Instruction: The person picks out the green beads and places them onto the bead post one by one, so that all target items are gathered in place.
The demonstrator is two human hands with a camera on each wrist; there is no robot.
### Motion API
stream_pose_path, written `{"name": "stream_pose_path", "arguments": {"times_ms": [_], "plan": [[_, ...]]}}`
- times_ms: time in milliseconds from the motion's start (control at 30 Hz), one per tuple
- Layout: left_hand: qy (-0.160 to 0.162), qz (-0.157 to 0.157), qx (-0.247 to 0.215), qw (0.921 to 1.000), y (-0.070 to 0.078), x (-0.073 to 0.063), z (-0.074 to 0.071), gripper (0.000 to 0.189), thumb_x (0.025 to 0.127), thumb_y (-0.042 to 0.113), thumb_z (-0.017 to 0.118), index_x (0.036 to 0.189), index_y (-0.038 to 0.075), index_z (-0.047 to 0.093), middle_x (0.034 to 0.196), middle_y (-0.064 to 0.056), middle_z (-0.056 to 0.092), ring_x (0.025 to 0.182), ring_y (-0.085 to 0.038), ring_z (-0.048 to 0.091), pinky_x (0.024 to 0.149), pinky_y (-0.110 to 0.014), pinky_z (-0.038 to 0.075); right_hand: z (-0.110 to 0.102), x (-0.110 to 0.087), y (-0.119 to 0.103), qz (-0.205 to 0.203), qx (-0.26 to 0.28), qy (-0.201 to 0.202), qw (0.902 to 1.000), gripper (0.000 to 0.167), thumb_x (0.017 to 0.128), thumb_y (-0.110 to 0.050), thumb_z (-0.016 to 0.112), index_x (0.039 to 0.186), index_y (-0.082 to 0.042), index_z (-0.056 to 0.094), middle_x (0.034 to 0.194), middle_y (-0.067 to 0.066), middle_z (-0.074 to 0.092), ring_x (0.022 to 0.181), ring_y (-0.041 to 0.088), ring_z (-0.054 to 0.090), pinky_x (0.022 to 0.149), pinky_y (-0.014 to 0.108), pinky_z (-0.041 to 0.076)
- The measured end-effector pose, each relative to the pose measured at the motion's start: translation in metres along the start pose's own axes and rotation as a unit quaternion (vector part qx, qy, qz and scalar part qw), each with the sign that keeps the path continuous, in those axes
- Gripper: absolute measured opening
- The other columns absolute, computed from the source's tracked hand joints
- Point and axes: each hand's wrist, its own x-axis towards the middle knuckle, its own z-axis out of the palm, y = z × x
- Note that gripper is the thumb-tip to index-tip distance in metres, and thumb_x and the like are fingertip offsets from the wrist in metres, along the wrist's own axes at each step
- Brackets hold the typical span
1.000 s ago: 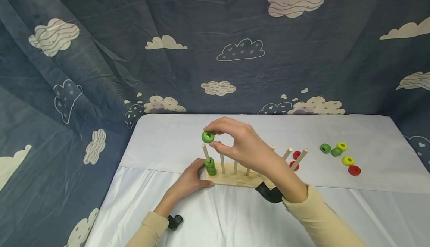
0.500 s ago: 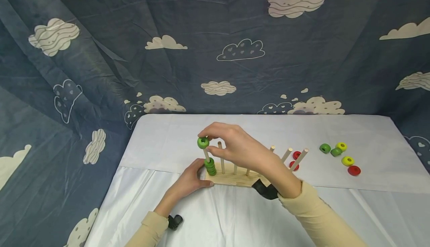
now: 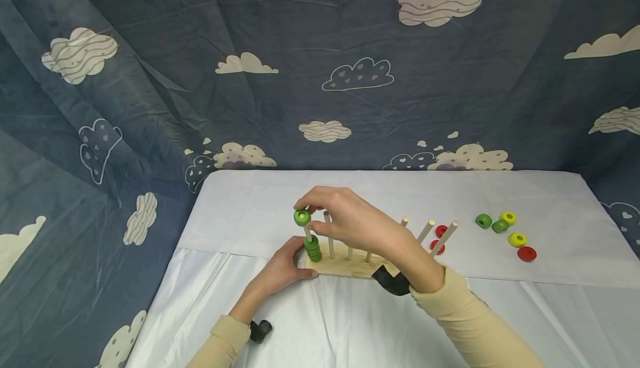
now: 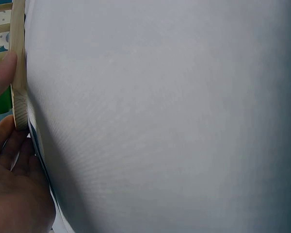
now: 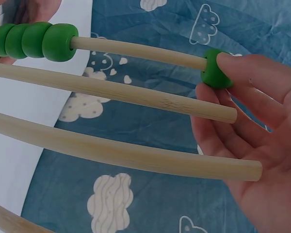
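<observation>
Bare hands [image 3: 281,268], snug beige sleeves [image 3: 475,318], black fittings [image 3: 391,281] at both wrists.

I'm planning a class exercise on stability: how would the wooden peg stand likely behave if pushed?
Pushed low, the peg stand would probably slide rather than tip, since its base is flat and long. Pushed high, its tall pegs could lever it over more easily. It should feel stiff, as it looks like wood.
</observation>
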Motion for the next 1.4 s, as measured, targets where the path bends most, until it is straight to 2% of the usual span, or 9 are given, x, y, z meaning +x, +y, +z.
{"name": "stream_pose_path", "arguments": {"times_ms": [300, 433, 700, 833, 1000, 1200, 1400], "plan": [[-0.001, 0.000, 0.002, 1.0000, 0.001, 0.000, 0.000, 0.071, 0.078, 0.031, 0.084, 0.140, 0.022, 0.051, 0.137, 0.007, 0.050, 0.135, -0.014, 0.039, 0.114, -0.041, 0.029, -0.001, -0.001, 0.001, 0.003, -0.001, -0.009, 1.0000, 0.033, 0.088, -0.006, 0.074, 0.120, -0.011, 0.067, 0.112, -0.004, 0.065, 0.102, 0.011, 0.061, 0.088, 0.029, 0.051], [0.001, 0.000, 0.001, 1.0000, 0.001, 0.000, 0.001, 0.074, 0.078, 0.030, 0.085, 0.142, 0.021, 0.049, 0.136, 0.007, 0.051, 0.135, -0.015, 0.040, 0.114, -0.041, 0.030, -0.003, -0.003, 0.000, 0.002, -0.012, 0.005, 0.9999, 0.034, 0.089, -0.008, 0.073, 0.123, -0.012, 0.066, 0.116, -0.003, 0.065, 0.103, 0.009, 0.060, 0.086, 0.030, 0.052], [-0.001, -0.002, -0.001, 1.0000, 0.001, -0.001, 0.002, 0.073, 0.078, 0.028, 0.085, 0.142, 0.022, 0.049, 0.136, 0.008, 0.051, 0.135, -0.015, 0.040, 0.114, -0.042, 0.029, -0.008, -0.012, -0.007, -0.046, 0.016, 0.070, 0.9963, 0.034, 0.088, -0.007, 0.074, 0.121, -0.013, 0.066, 0.116, -0.007, 0.064, 0.104, 0.006, 0.059, 0.084, 0.026, 0.052], [-0.003, -0.002, -0.006, 1.0000, 0.001, -0.001, 0.002, 0.074, 0.078, 0.028, 0.085, 0.143, 0.025, 0.049, 0.135, 0.009, 0.051, 0.135, -0.014, 0.040, 0.114, -0.042, 0.029, -0.008, -0.021, -0.010, -0.072, 0.032, 0.078, 0.9938, 0.036, 0.087, -0.007, 0.075, 0.121, -0.011, 0.065, 0.120, -0.006, 0.064, 0.108, 0.008, 0.059, 0.089, 0.028, 0.052], [-0.001, 0.002, -0.004, 1.0000, 0.001, -0.001, 0.002, 0.074, 0.078, 0.027, 0.085, 0.143, 0.026, 0.048, 0.135, 0.009, 0.051, 0.135, -0.015, 0.040, 0.114, -0.042, 0.029, -0.007, -0.036, -0.014, -0.085, 0.052, 0.075, 0.9921, 0.038, 0.087, -0.008, 0.076, 0.122, -0.011, 0.065, 0.122, -0.005, 0.063, 0.110, 0.007, 0.057, 0.091, 0.028, 0.050], [-0.002, -0.004, 0.009, 0.9999, 0.001, -0.001, 0.003, 0.076, 0.079, 0.026, 0.085, 0.144, 0.022, 0.048, 0.136, 0.005, 0.051, 0.137, -0.018, 0.039, 0.114, -0.043, 0.030, -0.004, -0.056, -0.015, -0.069, 0.072, 0.071, 0.9925, 0.040, 0.088, -0.009, 0.075, 0.125, -0.017, 0.064, 0.124, -0.008, 0.062, 0.111, 0.009, 0.058, 0.092, 0.031, 0.051], [0.006, -0.008, 0.009, 0.9999, 0.002, -0.001, 0.002, 0.074, 0.078, 0.027, 0.085, 0.142, 0.019, 0.050, 0.136, 0.003, 0.052, 0.136, -0.021, 0.041, 0.113, -0.044, 0.031, 0.001, -0.078, -0.008, -0.024, 0.081, 0.084, 0.9928, 0.039, 0.088, -0.010, 0.075, 0.124, -0.019, 0.065, 0.122, -0.010, 0.063, 0.117, 0.012, 0.058, 0.097, 0.036, 0.050]]}}
